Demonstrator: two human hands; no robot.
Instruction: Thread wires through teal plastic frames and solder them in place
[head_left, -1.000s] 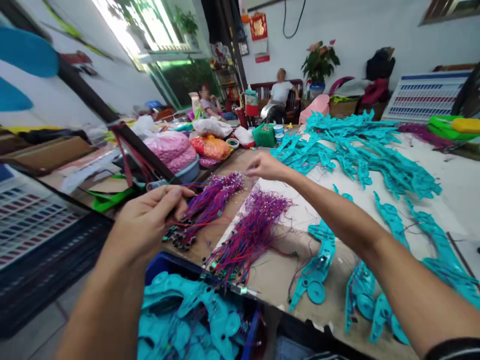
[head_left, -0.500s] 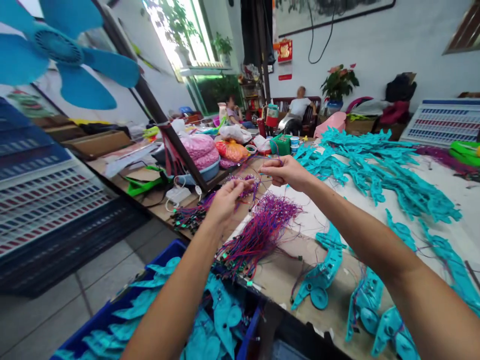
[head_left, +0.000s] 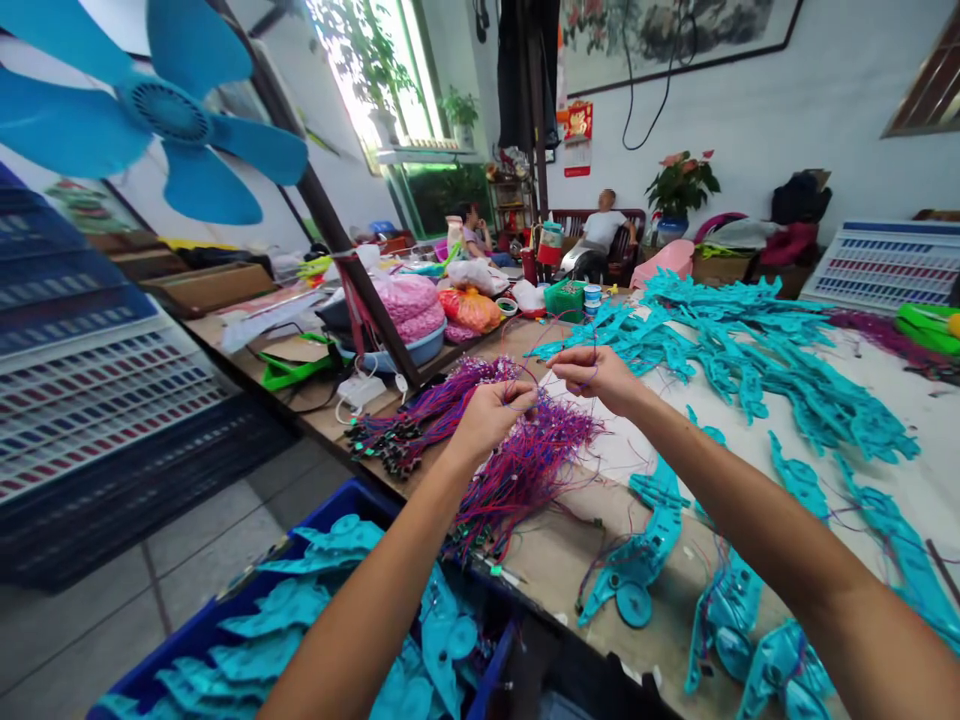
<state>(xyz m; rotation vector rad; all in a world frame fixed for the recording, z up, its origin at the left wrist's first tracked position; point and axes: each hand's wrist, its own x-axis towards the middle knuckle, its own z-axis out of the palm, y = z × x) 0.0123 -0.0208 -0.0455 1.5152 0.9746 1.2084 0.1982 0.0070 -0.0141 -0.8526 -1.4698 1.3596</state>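
Observation:
My left hand point(head_left: 489, 416) and my right hand point(head_left: 597, 377) are raised close together over the worktable point(head_left: 555, 555), both pinched on thin red and purple wires point(head_left: 541, 352) that loop between them. Just below the hands lie two bundles of red and purple wires: one bundle point(head_left: 517, 470) under the hands, another bundle point(head_left: 424, 415) to the left. Teal plastic toy shells point(head_left: 637, 565) lie flat on the table near my right forearm.
A big heap of teal shells point(head_left: 750, 340) covers the table's far right. A blue crate point(head_left: 315, 620) of teal parts stands below the table edge. Bags of pink and orange parts point(head_left: 442, 305), a teal fan point(head_left: 161, 110) and two seated people point(head_left: 600, 235) are beyond.
Both hands have drawn closer together and nearer to me, the left rising from the left bundle. The camera tilted up, showing more of the fan and wall.

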